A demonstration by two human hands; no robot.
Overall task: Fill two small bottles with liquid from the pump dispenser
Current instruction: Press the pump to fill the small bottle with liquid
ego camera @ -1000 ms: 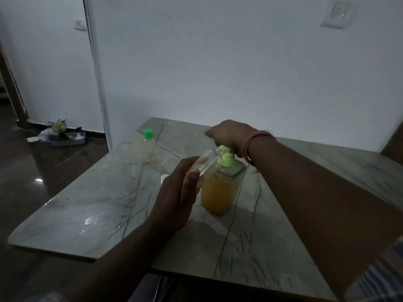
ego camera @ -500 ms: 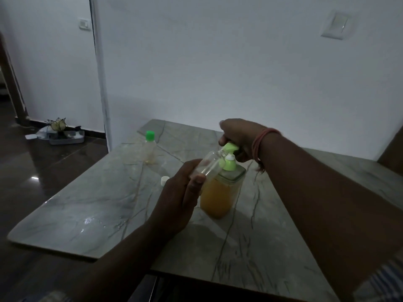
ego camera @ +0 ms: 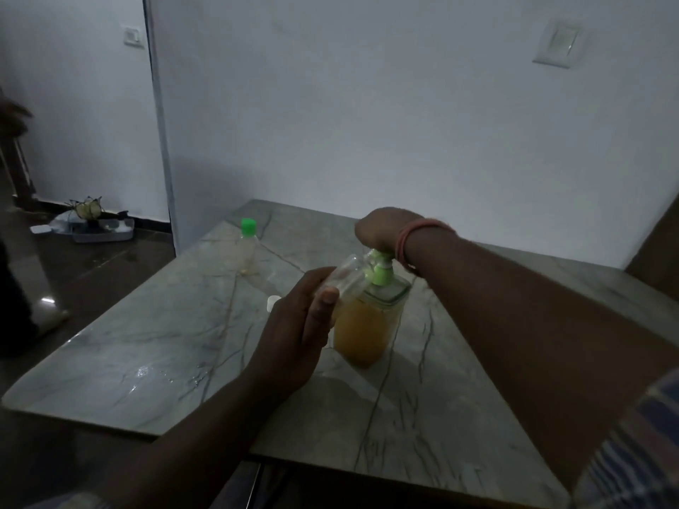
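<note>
Currently I see the left hand (ego camera: 294, 332) gripping the open bottle (ego camera: 345, 279) tilted, mouth at the spout to catch flow; right hand (ego camera: 382, 229) presses down on the pump dispenser (ego camera: 371, 317), centre table (ego camera: 165, 343). Capped bottle (ego camera: 247, 247) parked at 10 o'clock, apparently done.

1. Both forearms are bare down to the left hand (ego camera: 290, 336) and right hand (ego camera: 382, 229).
2. Pinkish-red bangles (ego camera: 413, 238) circle the right wrist.
3. A blue-and-white striped sleeve (ego camera: 632, 450) covers the right upper arm, at the near right corner.
</note>
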